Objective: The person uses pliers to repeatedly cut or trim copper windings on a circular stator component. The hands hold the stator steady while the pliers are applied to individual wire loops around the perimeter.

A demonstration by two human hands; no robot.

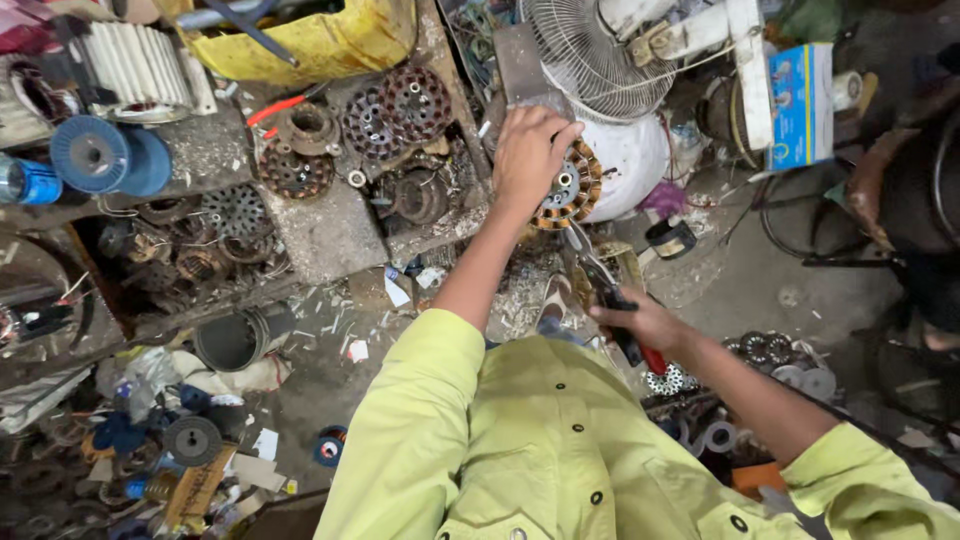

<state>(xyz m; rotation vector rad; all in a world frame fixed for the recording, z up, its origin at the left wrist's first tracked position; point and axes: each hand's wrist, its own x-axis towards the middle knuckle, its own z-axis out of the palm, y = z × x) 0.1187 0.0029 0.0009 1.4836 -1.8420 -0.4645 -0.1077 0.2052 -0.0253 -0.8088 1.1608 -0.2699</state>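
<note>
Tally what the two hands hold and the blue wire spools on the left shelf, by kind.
Stator, in left hand: 1
Pliers, in right hand: 1
Blue spools: 2
Total: 4

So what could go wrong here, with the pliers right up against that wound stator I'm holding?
1. The left hand grips the stator from above while the right hand points the pliers at its lower edge; a slip could jab the left fingers.
2. The plier tips sit near the copper windings, so they could nick the wire.
3. The stator is held in the air over the cluttered floor; losing grip could drop it.
</note>
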